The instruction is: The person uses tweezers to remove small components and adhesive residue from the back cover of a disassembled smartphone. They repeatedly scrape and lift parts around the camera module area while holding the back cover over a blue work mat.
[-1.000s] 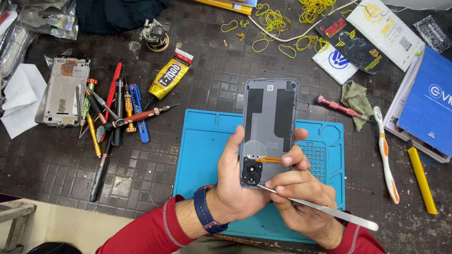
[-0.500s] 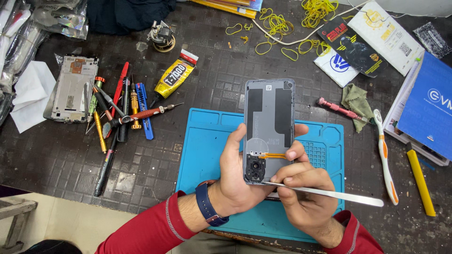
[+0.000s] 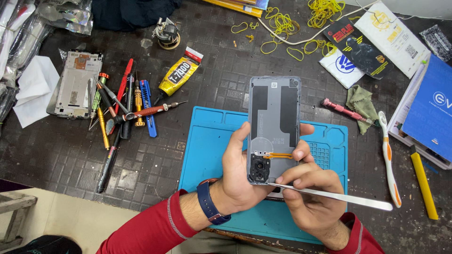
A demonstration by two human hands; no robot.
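Since the earlier frames, both hands have edged slightly down and right over the mat [image 3: 207,141], grips unchanged. Head view: left hand [image 3: 240,181] wraps the phone [image 3: 274,124] from its left side, long axis running away from the person, camera end nearest. Right hand [image 3: 308,197], just below and right of it, pinches a spudger [image 3: 339,197] whose tip meets the phone's near edge.

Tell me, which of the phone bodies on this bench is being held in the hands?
The grey opened phone over the blue mat, gripped by the left hand. The other, a silver phone frame, lies untouched at the far left beside the screwdrivers.
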